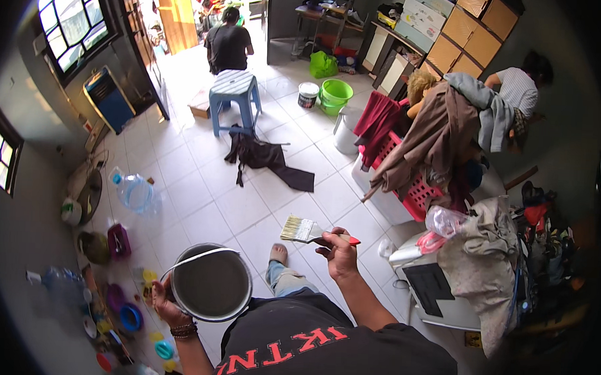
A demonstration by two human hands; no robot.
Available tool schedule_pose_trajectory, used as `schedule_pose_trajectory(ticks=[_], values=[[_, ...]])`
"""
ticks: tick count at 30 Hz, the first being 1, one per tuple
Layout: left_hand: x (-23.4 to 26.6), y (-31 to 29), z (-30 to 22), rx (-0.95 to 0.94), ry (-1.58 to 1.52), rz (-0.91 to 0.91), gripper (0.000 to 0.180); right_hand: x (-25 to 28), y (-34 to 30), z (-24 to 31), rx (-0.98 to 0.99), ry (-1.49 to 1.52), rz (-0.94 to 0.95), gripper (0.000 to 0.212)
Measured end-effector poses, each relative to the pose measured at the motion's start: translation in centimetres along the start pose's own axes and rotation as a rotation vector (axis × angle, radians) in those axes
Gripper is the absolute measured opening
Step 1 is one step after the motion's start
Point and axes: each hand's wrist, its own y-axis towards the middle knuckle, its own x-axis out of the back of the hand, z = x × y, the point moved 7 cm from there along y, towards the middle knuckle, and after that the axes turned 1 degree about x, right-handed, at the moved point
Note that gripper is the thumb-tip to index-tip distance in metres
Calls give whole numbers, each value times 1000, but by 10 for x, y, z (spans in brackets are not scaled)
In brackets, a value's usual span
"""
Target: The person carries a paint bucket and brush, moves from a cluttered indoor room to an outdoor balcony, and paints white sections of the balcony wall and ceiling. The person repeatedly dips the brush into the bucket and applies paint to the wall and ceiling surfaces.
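My right hand [338, 251] grips the red handle of a flat paintbrush [305, 230], whose pale bristles point left over the white tiled floor. My left hand [163, 305] holds a round grey metal bucket [210, 283] at its left rim, its white bail handle arching over the top. The bucket's inside looks dark grey. My bare foot [279, 253] and jeans leg show between the bucket and the brush hand.
A dark garment [267, 158] lies on the tiles beyond a blue plastic stool [235, 96]. A seated person [228, 45] faces the doorway; another person [517, 90] bends at right. A red laundry basket [418, 187] piled with clothes, green buckets [334, 95], a water jug [134, 192] and small pots [122, 314] stand around.
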Motion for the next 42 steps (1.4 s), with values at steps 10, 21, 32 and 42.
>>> schedule_pose_trajectory(ticks=[10, 21, 32, 42], values=[[-161, 149, -16, -113, 20, 115, 59, -154, 180, 81, 130, -119, 215, 18], [-268, 348, 51, 55, 49, 250, 48, -216, 290, 101, 241, -217, 180, 19], [-424, 579, 42, 362, 251, 601, 27, -341, 344, 210, 903, -1229, 286, 14], [-538, 608, 88, 254, 164, 765, 22, -411, 388, 229, 1098, -1240, 62, 12]])
